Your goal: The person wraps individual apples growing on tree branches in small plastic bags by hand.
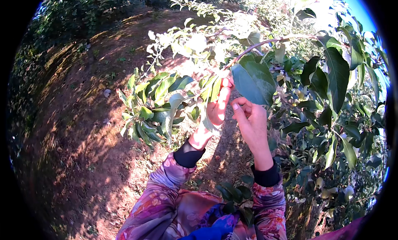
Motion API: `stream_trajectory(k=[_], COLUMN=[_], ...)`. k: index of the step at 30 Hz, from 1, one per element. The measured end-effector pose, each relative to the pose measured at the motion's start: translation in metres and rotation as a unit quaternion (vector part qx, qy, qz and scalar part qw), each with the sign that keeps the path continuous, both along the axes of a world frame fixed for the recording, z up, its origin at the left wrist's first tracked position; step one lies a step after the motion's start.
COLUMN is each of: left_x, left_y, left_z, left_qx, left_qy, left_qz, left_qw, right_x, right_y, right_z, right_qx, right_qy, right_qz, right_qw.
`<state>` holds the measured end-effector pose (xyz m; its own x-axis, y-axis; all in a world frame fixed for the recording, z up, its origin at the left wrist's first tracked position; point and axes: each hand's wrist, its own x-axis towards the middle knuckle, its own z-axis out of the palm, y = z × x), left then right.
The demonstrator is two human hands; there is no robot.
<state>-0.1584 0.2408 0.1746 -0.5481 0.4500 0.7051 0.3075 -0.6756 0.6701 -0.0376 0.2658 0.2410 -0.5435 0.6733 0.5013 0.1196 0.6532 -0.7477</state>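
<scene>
A leafy fruit-tree branch (259, 45), apparently apple, arches down from the upper right to the middle of the view. My left hand (221, 105) is raised against its lower stretch, palm in bright sun. Leaves and glare hide part of that hand, so its grip is unclear. Just to the right is my right hand (252, 120), its fingers curled and thumb close to the index finger. Nothing shows between them. A broad green leaf (253, 81) hangs directly above the right hand. Left of my hands, a leaf cluster (155, 111) ends the branch.
Dense foliage (332, 125) fills the right side, with pale rounded things (348, 192) low among it. Another sunlit branch (189, 42) spreads behind. Bare, shadow-dappled soil (90, 146) lies to the left. Dark leaves (234, 193) hang close to my torso.
</scene>
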Motion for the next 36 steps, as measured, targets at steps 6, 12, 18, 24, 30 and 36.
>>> stream_trajectory(k=[6,12,18,24,30,36], left_x=[-0.02,-0.043,-0.094,-0.112,-0.119,-0.097], left_y=[0.009,0.022,0.049,0.074,0.085,0.075], left_z=[0.017,0.03,0.024,0.036,0.069,0.12], left_qx=[0.054,0.196,0.169,0.161,0.144,0.092], left_qy=[-0.088,-0.079,-0.125,-0.096,-0.116,-0.073], left_qz=[-0.108,-0.189,-0.299,-0.309,-0.319,-0.285], left_qw=[0.989,0.959,0.931,0.932,0.93,0.951], right_x=[-0.003,0.023,0.055,0.137,0.204,0.253], right_y=[-0.004,-0.019,-0.031,-0.07,-0.113,-0.152], right_z=[-0.001,0.0,-0.005,-0.015,-0.021,-0.052], right_qx=[0.011,0.052,0.14,0.047,0.032,-0.049], right_qy=[-0.016,-0.131,-0.129,-0.153,-0.095,-0.025], right_qz=[0.017,0.068,0.064,-0.059,-0.19,-0.291], right_qw=[1.0,0.988,0.98,0.985,0.977,0.955])
